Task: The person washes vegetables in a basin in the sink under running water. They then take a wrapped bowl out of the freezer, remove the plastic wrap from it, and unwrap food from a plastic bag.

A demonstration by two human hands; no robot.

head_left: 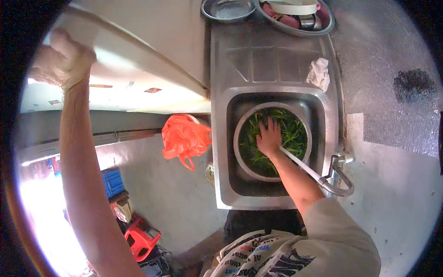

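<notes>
My right hand (pixel 269 137) lies palm down on leafy greens (pixel 290 131) in a round metal basin (pixel 238 154), its fingers spread and holding nothing. The basin stands inside a steel sink (pixel 222 184). A tap (pixel 339 184) on the right wall has a white spout tube (pixel 300 164) that reaches over the basin and ends beside my right wrist. Far to the left, my left hand (pixel 64 60) is raised against a white panel with small stickers (pixel 143 99). Its fingers look curled, but blur and the lens edge hide what they grip, if anything.
A crumpled whitish cloth (pixel 318 74) lies on the drainboard (pixel 267 62). Behind it stand a metal bowl (pixel 228 10) and a basin of kitchenware (pixel 297 30). An orange plastic bag (pixel 184 138) hangs left of the sink. A red stool (pixel 142 237) is on the floor at lower left.
</notes>
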